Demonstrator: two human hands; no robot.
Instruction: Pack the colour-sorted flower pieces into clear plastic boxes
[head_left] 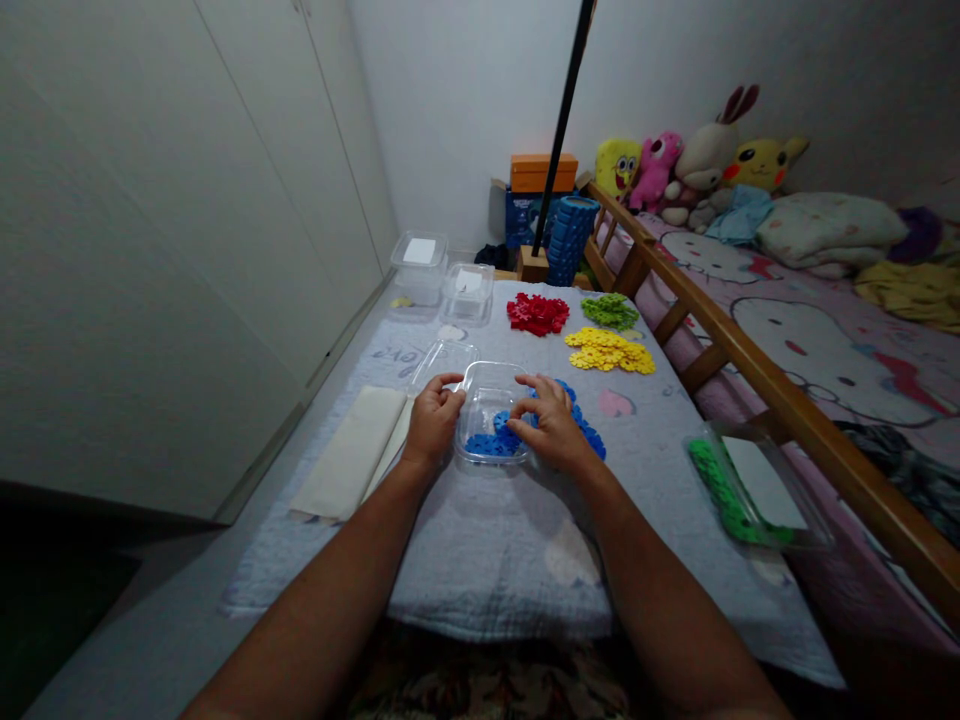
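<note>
A clear plastic box [487,385] stands on the towel-covered table in front of me with several blue snowflake pieces [480,444] inside it. My left hand [433,418] grips the box's left wall, fingers curled on the rim. My right hand [550,422] rests over the box's right edge, its fingers bent on blue pieces there. More blue pieces [592,438] lie in a pile just right of that hand.
Piles of red pieces [537,313], green pieces [610,311] and yellow pieces [609,351] lie farther back. Empty clear boxes [469,290] stand at the back left, a lid [442,358] and folded paper [352,452] to the left. A box with green pieces [731,492] sits right, by the wooden bed rail [757,365].
</note>
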